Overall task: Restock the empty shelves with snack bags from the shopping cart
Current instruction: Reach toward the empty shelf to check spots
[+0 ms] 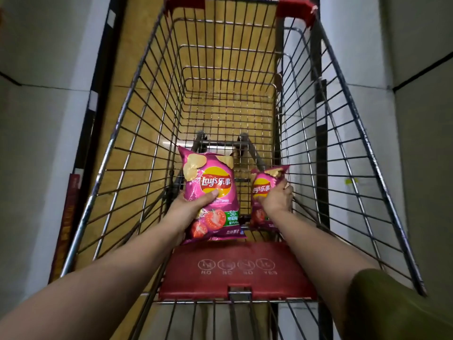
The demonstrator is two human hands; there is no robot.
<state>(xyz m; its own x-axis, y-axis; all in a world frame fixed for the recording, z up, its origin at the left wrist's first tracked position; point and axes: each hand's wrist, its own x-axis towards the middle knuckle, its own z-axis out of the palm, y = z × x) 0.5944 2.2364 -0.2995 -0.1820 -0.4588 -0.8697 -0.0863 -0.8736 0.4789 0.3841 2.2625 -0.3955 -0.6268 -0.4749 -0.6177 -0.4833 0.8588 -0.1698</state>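
A pink Lay's bag (210, 190) stands upright at frame centre, the left hand (193, 204) gripping its lower half. Just to its right, the right hand (278, 197) clutches a second pink bag (262, 188). Both are inside the wire shopping cart (115, 133), above its red seat flap (235, 266) at lower centre. Pale panels (44, 133) flank both sides.

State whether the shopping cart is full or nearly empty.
Nearly empty: the shopping cart shows bare wire; only the left bag, in the left hand, and the right bag, in the right hand.

An olive-green sleeve (397, 305) covers the right upper arm; both forearms (117, 263) are bare.
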